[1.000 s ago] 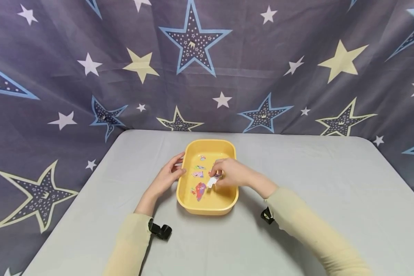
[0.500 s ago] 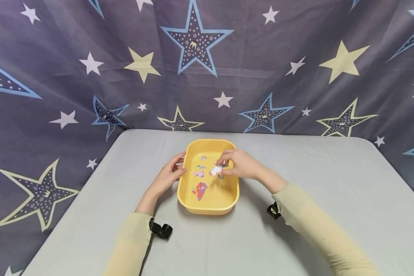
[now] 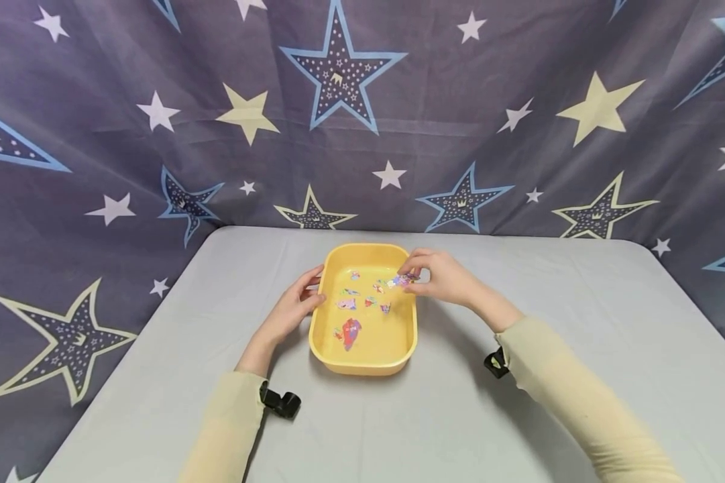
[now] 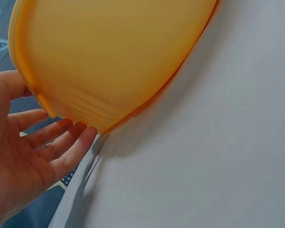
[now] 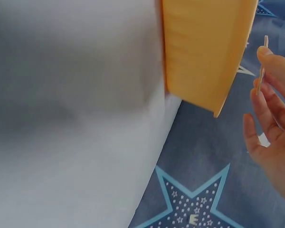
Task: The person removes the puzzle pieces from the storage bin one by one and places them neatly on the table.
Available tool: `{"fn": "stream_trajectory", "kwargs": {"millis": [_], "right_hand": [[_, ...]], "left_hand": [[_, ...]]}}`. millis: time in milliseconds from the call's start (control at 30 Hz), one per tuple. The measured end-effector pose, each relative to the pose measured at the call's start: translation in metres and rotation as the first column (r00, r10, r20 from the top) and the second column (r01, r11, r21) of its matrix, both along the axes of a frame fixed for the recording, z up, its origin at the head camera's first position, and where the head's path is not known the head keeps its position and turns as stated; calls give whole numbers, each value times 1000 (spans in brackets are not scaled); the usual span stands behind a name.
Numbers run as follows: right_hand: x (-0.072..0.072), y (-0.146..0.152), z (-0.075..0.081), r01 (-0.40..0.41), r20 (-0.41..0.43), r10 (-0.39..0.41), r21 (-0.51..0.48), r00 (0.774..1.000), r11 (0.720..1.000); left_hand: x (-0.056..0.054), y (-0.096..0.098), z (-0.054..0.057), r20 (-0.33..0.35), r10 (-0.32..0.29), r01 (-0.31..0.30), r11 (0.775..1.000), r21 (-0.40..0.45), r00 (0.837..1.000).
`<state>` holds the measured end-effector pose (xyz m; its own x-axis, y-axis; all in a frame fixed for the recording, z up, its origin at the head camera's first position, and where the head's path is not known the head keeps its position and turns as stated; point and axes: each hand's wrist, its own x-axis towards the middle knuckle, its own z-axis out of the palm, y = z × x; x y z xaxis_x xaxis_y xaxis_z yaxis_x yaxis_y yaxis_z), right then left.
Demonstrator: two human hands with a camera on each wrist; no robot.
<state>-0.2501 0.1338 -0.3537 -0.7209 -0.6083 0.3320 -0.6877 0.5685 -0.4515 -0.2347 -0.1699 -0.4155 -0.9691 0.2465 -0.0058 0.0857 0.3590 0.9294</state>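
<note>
A yellow plastic basin (image 3: 362,368) stands on the table, with several small colourful flat cutouts lying on its floor. The largest is a red and purple cutout (image 3: 351,333) near the front left; a pinkish cutout (image 3: 347,304) lies behind it. My left hand (image 3: 294,306) holds the basin's left side, thumb at the rim and fingers against the outer wall (image 4: 109,61). Over the basin's right rim, my right hand (image 3: 443,276) pinches a purple and white flat cutout (image 3: 396,281) between thumb and fingers. In the right wrist view its thin edge (image 5: 261,78) shows.
A light grey cloth covers the table (image 3: 549,322) around the basin. Behind and to the left hangs a dark star-patterned curtain (image 3: 398,147). Black straps with camera mounts (image 3: 282,404) sit at both wrists.
My right hand has moved right and back with the pinched cutout, from above the basin's middle to its right rim, uncovering other cutouts. My left hand and the basin have stayed in place.
</note>
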Motion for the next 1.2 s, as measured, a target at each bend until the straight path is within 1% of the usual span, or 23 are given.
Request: {"fn": "stream_trajectory", "kwargs": {"millis": [100, 300, 467, 533, 667, 767, 833, 1000, 1200], "right_hand": [[-2, 8, -2, 21, 0, -21, -9, 1000, 1000], [-7, 25, -6, 87, -8, -87, -19, 996, 996], [-12, 36, -9, 123, -36, -124, -18, 992, 992], [-13, 40, -11, 139, -43, -139, -20, 989, 990], [-16, 46, -13, 166, -36, -166, -21, 985, 986], [-19, 50, -18, 186, -30, -186, -13, 982, 982], [-22, 52, -22, 206, -24, -206, -13, 978, 979], [-26, 55, -29, 251, -6, -252, -30, 968, 967], [-31, 58, -36, 288, 18, -288, 0, 957, 958]], "left_hand": [[0, 0, 0, 6, 8, -8, 1000, -2, 1000], [1, 0, 0, 1, -4, 4, 1000, 9, 1000], [0, 0, 2, 35, -8, 7, 999, 36, 999], [1, 0, 4, 47, -17, 14, 998, 56, 999], [9, 3, 17, 54, -32, 27, 997, 75, 998], [15, 5, 24, 59, -31, 26, 997, 68, 998], [16, 6, 26, 66, -27, 22, 997, 73, 997], [16, 6, 26, 56, -24, 19, 996, 86, 998], [17, 5, 27, 62, -16, 10, 996, 91, 998]]}}
